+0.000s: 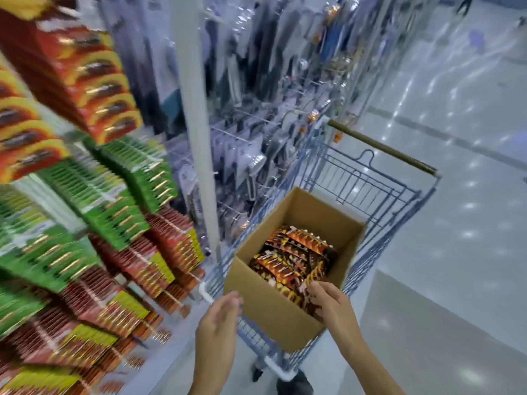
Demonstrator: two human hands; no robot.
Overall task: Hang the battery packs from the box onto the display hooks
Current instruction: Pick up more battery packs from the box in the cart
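Battery packs (pixel 293 258) lie heaped in the bottom of the box (pixel 265 306), well below its rim, so you have four tall walls to reach over. The box's top is open and sits tilted in the near end of the cart (pixel 370 178), its near wall just beside your left hand (pixel 219 317). To your right the floor (pixel 456 223) is wide and open. To your left the display (pixel 85 195) crowds close, with only a narrow strip between it and the cart's side.

Your right hand (pixel 330 303) is over the box's near right corner, fingers curled down onto the packs. Whether it pinches one, you cannot tell. Your left hand hovers outside the near left corner, fingers loose and slightly spread, holding nothing.

A white post (pixel 196 109) stands upright between the display and a rack of clear-wrapped goods (pixel 256 138) just beyond the cart. The cart's handle (pixel 382 146) lies at the far end, away from you.

The box is plain brown cardboard with sharp corners. The packs in it are flat cards, glossy, in black, red and orange. The display carries dense overlapping rows of similar cards in orange, green and red with yellow, all motion-blurred, so the hooks themselves cannot be made out. The cart is thin grey wire mesh, and the floor is pale and shiny with spots of reflected light.
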